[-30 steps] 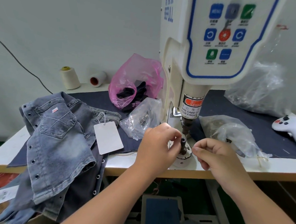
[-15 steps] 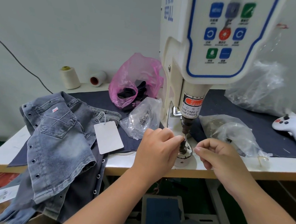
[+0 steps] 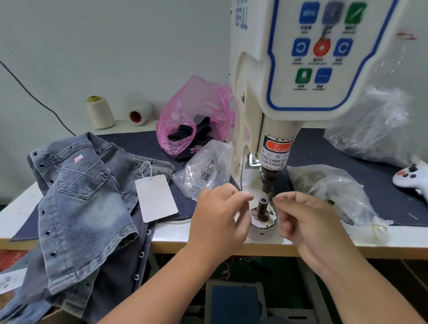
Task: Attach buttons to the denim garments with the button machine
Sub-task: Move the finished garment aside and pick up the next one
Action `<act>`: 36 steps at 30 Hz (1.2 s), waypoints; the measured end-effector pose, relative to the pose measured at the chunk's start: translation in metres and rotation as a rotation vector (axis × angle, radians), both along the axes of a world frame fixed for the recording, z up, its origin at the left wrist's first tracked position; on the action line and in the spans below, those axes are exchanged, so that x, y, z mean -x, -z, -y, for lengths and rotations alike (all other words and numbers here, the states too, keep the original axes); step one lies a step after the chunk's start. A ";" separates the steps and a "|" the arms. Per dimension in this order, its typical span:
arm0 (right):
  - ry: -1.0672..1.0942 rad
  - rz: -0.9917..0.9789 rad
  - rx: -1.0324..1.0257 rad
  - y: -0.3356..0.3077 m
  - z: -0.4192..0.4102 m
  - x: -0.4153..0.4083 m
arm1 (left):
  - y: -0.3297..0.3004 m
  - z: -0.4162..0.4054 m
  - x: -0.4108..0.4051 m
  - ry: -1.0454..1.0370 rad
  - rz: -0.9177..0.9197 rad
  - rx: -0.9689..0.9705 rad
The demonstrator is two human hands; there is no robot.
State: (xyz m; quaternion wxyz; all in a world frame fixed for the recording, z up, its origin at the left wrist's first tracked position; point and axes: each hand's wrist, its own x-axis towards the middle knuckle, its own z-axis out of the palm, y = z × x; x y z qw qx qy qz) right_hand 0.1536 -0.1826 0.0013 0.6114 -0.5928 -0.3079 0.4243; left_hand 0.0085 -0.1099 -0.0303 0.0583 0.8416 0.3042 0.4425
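Two bare forearms are seen reaching in from the near edge toward the button machine at the middle of the table. The left hand is held just left of the machine's lower die post, fingers curled, thumb and forefinger drawn close at the tips; whether anything is pinched there cannot be told. The right hand is held just right of the post, fingers loosely curled with thumb and forefinger tips together; a small object between them cannot be made out.

Half a second earlier the left fingertips were pressed against the post; now they are drawn back, and the post's dark round top is exposed between the two hands.

The denim garments are piled at the left of the table, partly draped over its near edge: faded grey-blue cloth with white stitching, rows of metal eyelets and a white paper tag. The machine is glossy cream plastic with a blue-edged button panel. Crinkled clear plastic bags lie on both sides of it, a translucent pink bag farther back, and two thread cones by the far wall.
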 end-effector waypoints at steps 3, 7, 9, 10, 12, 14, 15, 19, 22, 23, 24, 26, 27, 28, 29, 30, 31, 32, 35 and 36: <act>0.025 -0.209 0.002 -0.001 -0.006 0.006 | -0.006 0.002 -0.004 0.054 0.071 0.203; 0.022 -0.374 0.010 -0.004 -0.007 0.013 | -0.017 0.004 -0.011 0.074 0.154 0.314; 0.028 -0.443 0.028 -0.007 -0.008 0.016 | -0.017 0.004 -0.012 0.061 0.180 0.367; 0.025 -0.472 0.038 -0.008 -0.008 0.017 | -0.017 0.003 -0.012 0.055 0.183 0.387; 0.015 -0.517 0.051 -0.010 -0.008 0.020 | -0.015 0.002 -0.011 0.047 0.184 0.417; 0.019 -0.547 0.059 -0.012 -0.007 0.022 | -0.015 0.002 -0.010 0.036 0.184 0.433; 0.025 -0.555 0.061 -0.013 -0.007 0.022 | -0.015 0.002 -0.009 0.028 0.184 0.442; 0.034 -0.580 0.059 -0.015 -0.007 0.023 | -0.015 -0.001 -0.004 0.013 0.189 0.477; 0.029 -0.599 0.061 -0.016 -0.007 0.024 | -0.015 0.000 -0.004 0.018 0.177 0.489; 0.029 -0.607 0.066 -0.016 -0.006 0.024 | -0.015 0.001 -0.004 0.019 0.169 0.493; 0.031 -0.614 0.073 -0.017 -0.006 0.024 | -0.014 0.001 -0.005 0.021 0.160 0.495; 0.043 -0.631 0.089 -0.019 -0.007 0.024 | -0.014 0.001 -0.005 0.022 0.150 0.493; 0.054 -0.644 0.098 -0.020 -0.007 0.024 | -0.014 0.002 -0.005 0.021 0.150 0.491; 0.064 -0.661 0.106 -0.021 -0.007 0.024 | -0.014 0.002 -0.006 0.018 0.154 0.489; 0.072 -0.689 0.109 -0.023 -0.007 0.025 | -0.014 0.001 -0.005 0.013 0.157 0.486; 0.079 -0.727 0.105 -0.024 -0.007 0.025 | -0.014 0.001 -0.005 0.008 0.159 0.484; 0.086 -0.770 0.092 -0.025 -0.007 0.026 | -0.015 0.001 -0.005 0.000 0.162 0.483; 0.092 -0.810 0.076 -0.026 -0.006 0.027 | -0.015 0.000 -0.004 -0.009 0.166 0.483; 0.098 -0.868 0.036 -0.028 -0.005 0.030 | -0.016 -0.004 -0.001 -0.038 0.204 0.494; 0.100 -0.875 0.026 -0.028 -0.004 0.030 | -0.017 -0.005 0.000 -0.046 0.216 0.502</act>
